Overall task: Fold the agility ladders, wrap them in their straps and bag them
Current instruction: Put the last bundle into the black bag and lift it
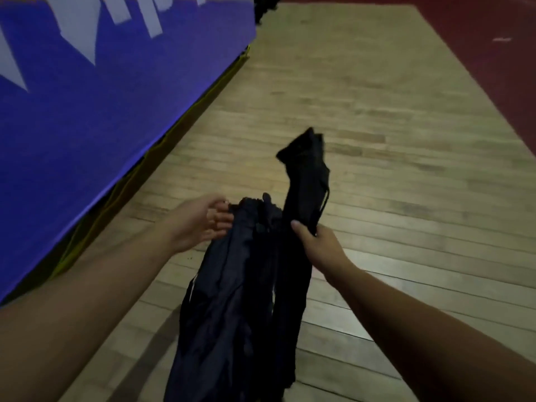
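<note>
A long black fabric bag point(232, 300) hangs in front of me over the wooden floor, its gathered mouth at the top. My left hand point(203, 221) pinches the left edge of that mouth with curled fingers. My right hand point(316, 242) is closed around a black bundle point(307, 175) that sticks upward above the fist, with a thin cord looping down its right side. Whether the bundle is a folded ladder or a part of the bag I cannot tell. No ladder rungs show in the dim light.
A blue padded wall mat point(101, 97) with white shapes and a yellow lower edge runs along the left. Wooden floorboards point(377, 126) stretch ahead, bordered by a dark red floor strip point(478, 53) at the right. Dark objects point(265, 7) stand far back.
</note>
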A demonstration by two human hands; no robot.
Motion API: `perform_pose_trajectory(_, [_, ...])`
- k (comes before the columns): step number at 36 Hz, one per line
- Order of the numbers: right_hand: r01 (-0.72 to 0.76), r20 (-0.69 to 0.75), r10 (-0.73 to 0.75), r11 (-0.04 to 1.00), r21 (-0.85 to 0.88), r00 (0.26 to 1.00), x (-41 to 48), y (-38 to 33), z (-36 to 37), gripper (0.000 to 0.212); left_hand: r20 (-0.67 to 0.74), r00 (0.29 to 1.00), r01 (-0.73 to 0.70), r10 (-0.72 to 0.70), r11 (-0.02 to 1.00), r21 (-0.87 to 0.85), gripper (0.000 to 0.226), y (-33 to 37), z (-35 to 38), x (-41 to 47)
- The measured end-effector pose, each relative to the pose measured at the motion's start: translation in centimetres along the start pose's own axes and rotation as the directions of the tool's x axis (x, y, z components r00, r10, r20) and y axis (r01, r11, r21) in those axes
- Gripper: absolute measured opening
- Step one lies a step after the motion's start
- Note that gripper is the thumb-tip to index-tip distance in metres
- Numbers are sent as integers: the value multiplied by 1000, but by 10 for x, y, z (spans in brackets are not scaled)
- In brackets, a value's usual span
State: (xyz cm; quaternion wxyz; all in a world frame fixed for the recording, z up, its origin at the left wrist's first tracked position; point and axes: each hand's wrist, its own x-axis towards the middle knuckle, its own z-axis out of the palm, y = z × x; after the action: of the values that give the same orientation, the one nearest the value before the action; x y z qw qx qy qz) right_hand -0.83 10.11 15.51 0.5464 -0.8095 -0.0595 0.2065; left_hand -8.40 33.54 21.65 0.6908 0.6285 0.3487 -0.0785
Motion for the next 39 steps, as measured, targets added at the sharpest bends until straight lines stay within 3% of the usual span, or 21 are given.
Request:
perform_pose_trajectory(3, [-153,-71,150,987,-48,986,32,27,22,55,-75,989,140,-129,973,181,33,-67,-20,35])
perform_pose_trajectory(8, [-284,-83,273,942,-179,958,58,75,53,44,-232,948,298,-218,862,409,54,-159,-46,67])
perform_pose_trajectory(11, [-316,-21,316,942,-116,949,58,101,64,45,-256,934,338,-248,846,413,74,-185,-49,69])
perform_pose_trajectory(13, [-353,57,357,932,-80,932,45,114,71,54,-202,951,297,-232,866,402,76,-194,-43,70])
perform_pose_trajectory(16, [-434,122,481,855,-285,868,10,144,86,73,-143,974,219,-176,898,382,74,-208,-34,72])
perform_pose_trajectory(19, [-472,147,585,757,-452,798,-29,168,97,67,-177,973,212,-150,883,420,87,-224,-28,76])
perform_pose_trajectory(24, [-347,176,480,801,-487,859,-42,177,110,59,-223,959,252,-176,887,386,77,-232,-22,80])
perform_pose_trajectory(29, [-298,95,360,871,-390,928,-24,170,117,56,-213,948,291,-237,918,271,84,-231,-19,84])
perform_pose_trajectory(33, [-361,90,372,926,-114,924,-15,161,111,47,-162,938,322,-307,944,73,119,-245,-27,93])
perform_pose_trajectory(36, [-491,185,460,850,189,868,-22,160,111,37,-93,940,329,-328,944,-3,94,-237,-17,85])
perform_pose_trajectory(39, [-542,270,476,788,292,837,-30,170,116,53,-43,937,345,-346,938,-34,83,-239,-12,83])
